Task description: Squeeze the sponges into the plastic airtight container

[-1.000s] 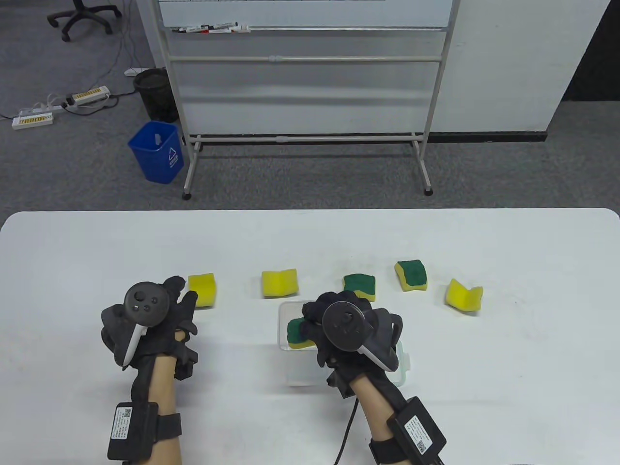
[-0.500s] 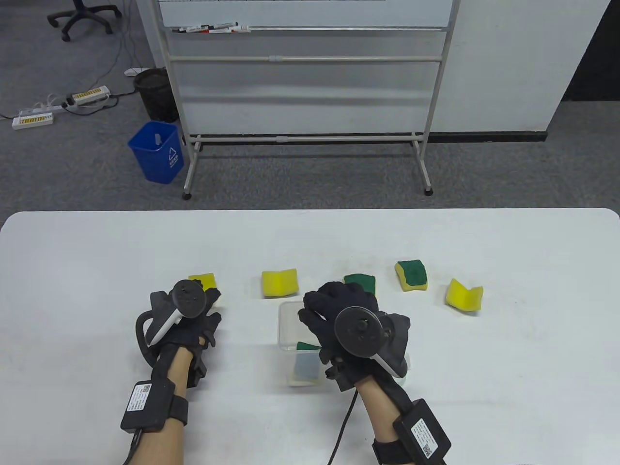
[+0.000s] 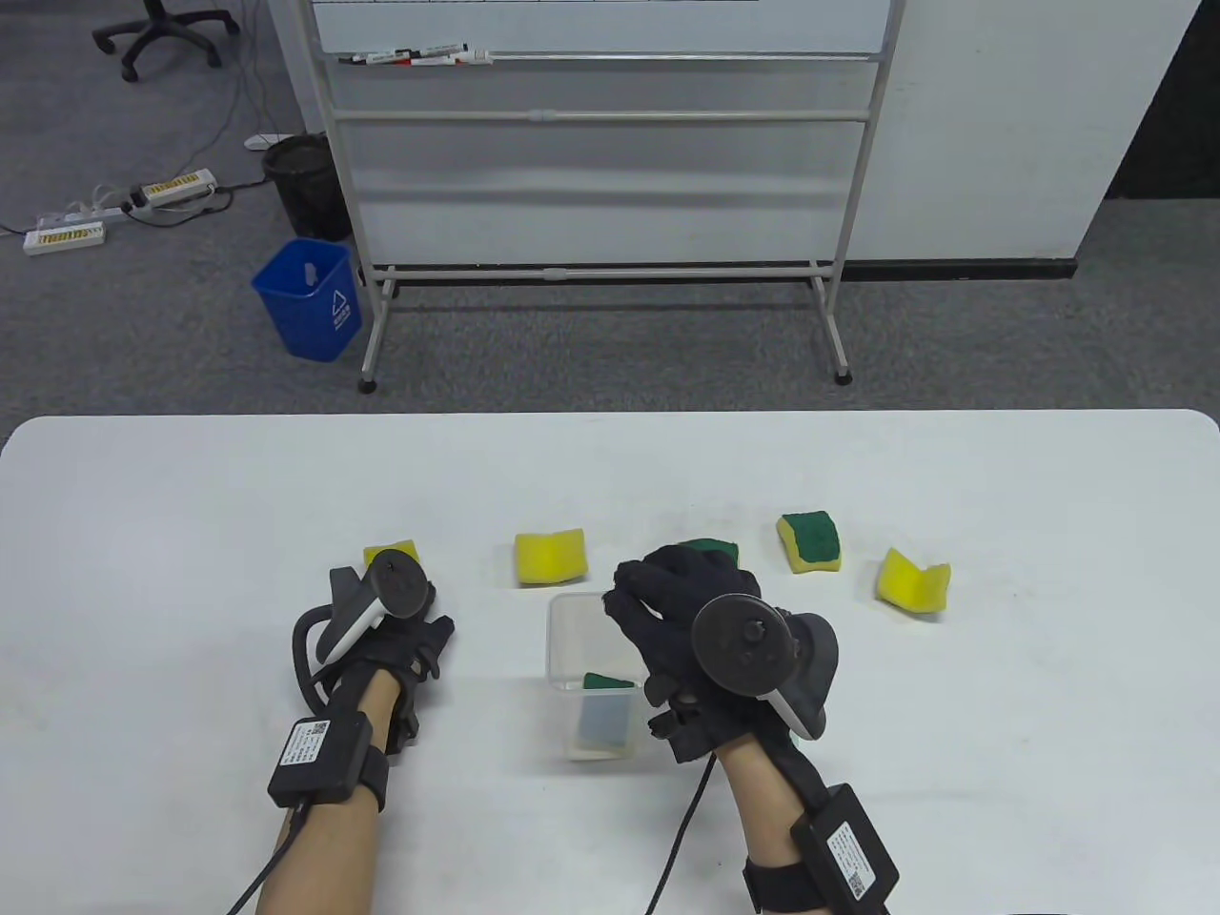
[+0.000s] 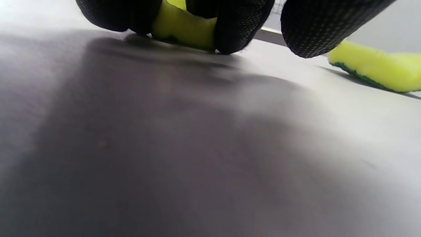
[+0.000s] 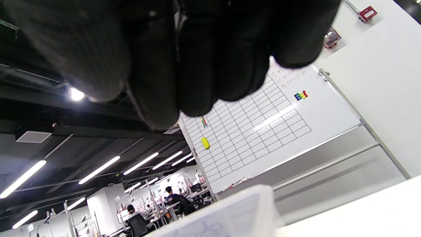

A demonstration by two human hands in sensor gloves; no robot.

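A clear plastic container [image 3: 564, 637] stands at the table's front centre with a green-topped sponge [image 3: 607, 682] down inside it. My right hand [image 3: 667, 600] hovers over the container's far right corner and holds nothing; in the right wrist view its fingers [image 5: 197, 65] hang above the container rim [image 5: 236, 210]. My left hand [image 3: 405, 620] reaches onto the leftmost yellow sponge [image 3: 391, 551]. In the left wrist view its fingertips [image 4: 236, 26] grip that sponge [image 4: 181, 28] on the table.
Other sponges lie in a row behind the container: a yellow one [image 3: 550, 557], also in the left wrist view [image 4: 371, 70], a green-topped one [image 3: 713, 549] partly behind my right hand, another green-topped one [image 3: 810, 541], and a yellow one [image 3: 913, 579]. A whiteboard stand [image 3: 600, 276] is beyond the table.
My right hand let the green-topped sponge go into the container and rose away to the right. My left hand moved right and forward onto the leftmost yellow sponge and gripped it.
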